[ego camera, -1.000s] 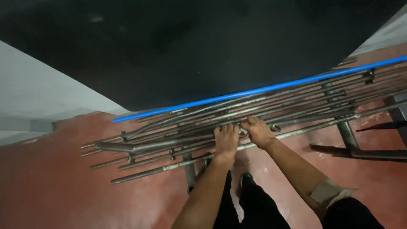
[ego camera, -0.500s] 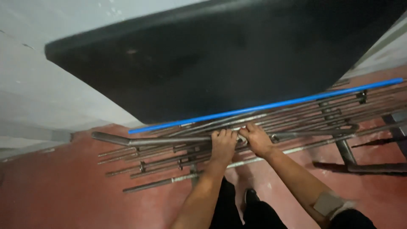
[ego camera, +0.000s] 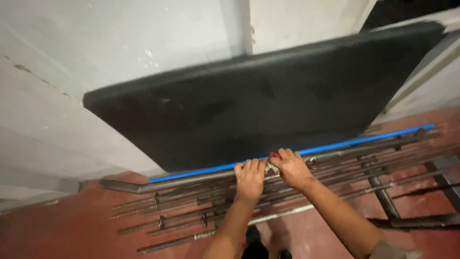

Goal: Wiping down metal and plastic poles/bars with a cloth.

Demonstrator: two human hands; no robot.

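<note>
A stack of long grey metal rods (ego camera: pixel 182 211) lies across a low metal rack, running from lower left to upper right. My left hand (ego camera: pixel 250 179) rests palm down on the rods near the middle, fingers curled over them. My right hand (ego camera: pixel 291 168) sits just beside it, fingers closed over the rods and a small red and white object (ego camera: pixel 273 160) between the two hands. A blue bar (ego camera: pixel 335 146) runs along the far edge of the stack.
A large black panel (ego camera: pixel 268 100) leans against the white wall (ego camera: pixel 96 52) right behind the rods. The rack's dark metal legs (ego camera: pixel 383 199) stand on the red floor (ego camera: pixel 57 230) at right. My feet show at the bottom edge.
The view has tilted upward, so the whole black panel and the white wall now show. Both hands stay on the rods at about the same spot.
</note>
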